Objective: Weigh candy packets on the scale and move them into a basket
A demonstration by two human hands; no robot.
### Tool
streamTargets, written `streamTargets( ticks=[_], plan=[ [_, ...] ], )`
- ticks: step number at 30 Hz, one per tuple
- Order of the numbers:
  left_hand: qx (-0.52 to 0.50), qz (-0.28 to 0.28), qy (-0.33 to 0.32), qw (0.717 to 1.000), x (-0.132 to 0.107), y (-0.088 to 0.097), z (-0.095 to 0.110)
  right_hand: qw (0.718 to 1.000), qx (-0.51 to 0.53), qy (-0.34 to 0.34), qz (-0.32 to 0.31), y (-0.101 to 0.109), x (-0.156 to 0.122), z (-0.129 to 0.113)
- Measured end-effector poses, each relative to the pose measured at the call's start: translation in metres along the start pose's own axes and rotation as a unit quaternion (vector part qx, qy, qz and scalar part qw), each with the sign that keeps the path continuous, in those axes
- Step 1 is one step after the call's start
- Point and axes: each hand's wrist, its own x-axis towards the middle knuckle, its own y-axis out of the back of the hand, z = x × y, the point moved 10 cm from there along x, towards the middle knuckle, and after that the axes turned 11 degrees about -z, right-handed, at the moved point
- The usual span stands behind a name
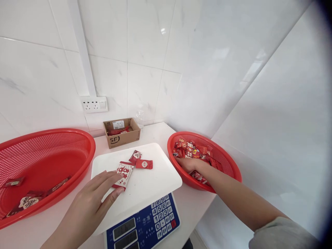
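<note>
White snack packet with red lettering point(126, 170) lay at the near-left part of the white, round-cornered tray point(153, 185) above a blue keypad scale point(145, 223), just beside a small dark-red packet point(135, 156) and a flat bright-red packet point(144, 164). Handling looked only partway along: these three were out on the tray, a few dark-red wrapped pieces point(29, 200) lay in the left-hand red plastic basket point(89, 140), while a large heap of mixed red packets point(190, 149) sat in the red oval basket point(234, 171) on the right. The left hand point(89, 197) touched the white packet, thumb and fingers apart at its edges; whether they gripped it could not be told. The right hand point(188, 166) reached into the heap, its fingertips hidden, so its grasp was unclear.
</note>
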Motion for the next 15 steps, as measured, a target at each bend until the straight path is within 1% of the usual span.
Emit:
streamTargets(
  ticks=[3,6,9,12,15],
  plan=[
    [0.007,0.008,-0.004,1.000,0.001,0.002,0.002,1.000,0.008,0.007,-0.018,-0.003,0.006,0.001],
    [0.007,0.001,0.003,1.000,0.001,0.000,-0.001,1.000,0.017,-0.001,-0.002,-0.006,0.005,0.004],
    [0.008,-0.023,0.016,1.000,0.001,-0.007,-0.004,0.999,0.028,-0.009,0.017,-0.007,0.004,0.006],
    [0.011,-0.032,0.015,0.999,0.001,-0.009,-0.004,0.999,0.040,-0.007,0.021,-0.003,0.007,0.008],
    [0.006,-0.025,0.008,1.000,0.001,-0.006,-0.003,0.998,0.056,-0.015,0.036,0.006,0.011,0.017]
  ],
)
